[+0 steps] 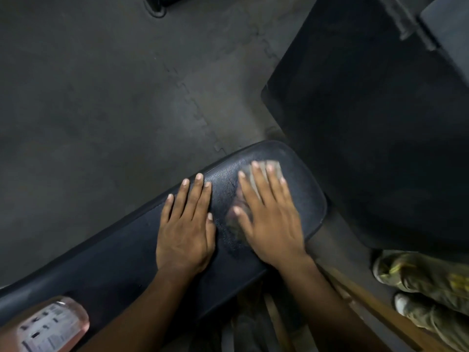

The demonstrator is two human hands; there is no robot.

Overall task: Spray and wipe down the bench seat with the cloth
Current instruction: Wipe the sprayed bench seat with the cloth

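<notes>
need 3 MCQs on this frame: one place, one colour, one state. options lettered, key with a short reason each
1. Where is the spray bottle?
A. lying on the bench seat, bottom-left
B. on the floor
C. in the left hand

2. What colour is the bottle's liquid?
A. blue
B. pink
C. green

3. What is the right hand doing?
A. lifted off the seat
B. gripping the bottle
C. pressed flat on the cloth

Key:
1 A: it lies on the padding by the left forearm.
2 B: pink shows through the clear body.
3 C: spread fingers cover the cloth on the seat end, while the left hand rests flat beside it.
</notes>
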